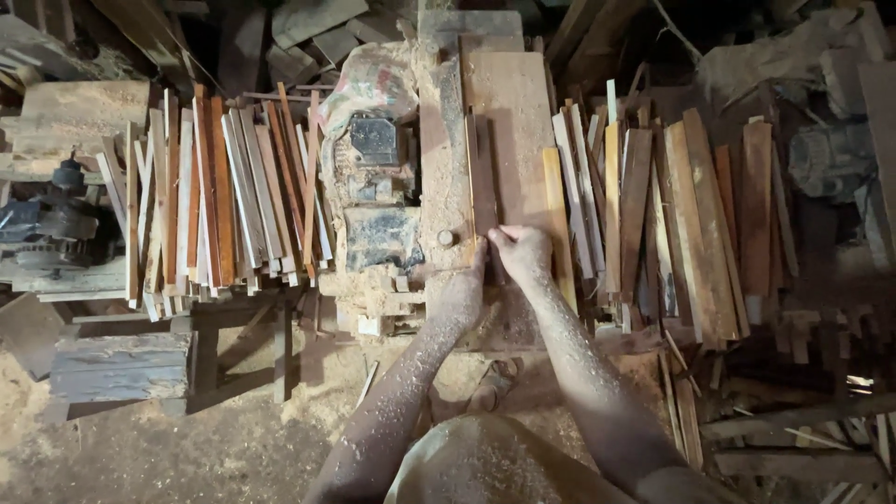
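Wood strip (484,177), lengthwise away, both hands (523,252) seemingly gripping near end

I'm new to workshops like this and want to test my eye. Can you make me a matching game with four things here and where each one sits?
Things:
1. wood strip
2. sandal
3. wooden block
4. slat pile

Places:
A. on the sawdust floor between the forearms
B. left of the machine
C. under both hands on the saw table
D. low at the left, on the floor

Pairs: 1-C, 2-A, 3-D, 4-B

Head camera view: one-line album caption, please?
Sawdust-dusted hands, left and right, press a narrow wooden strip on a dusty saw table.
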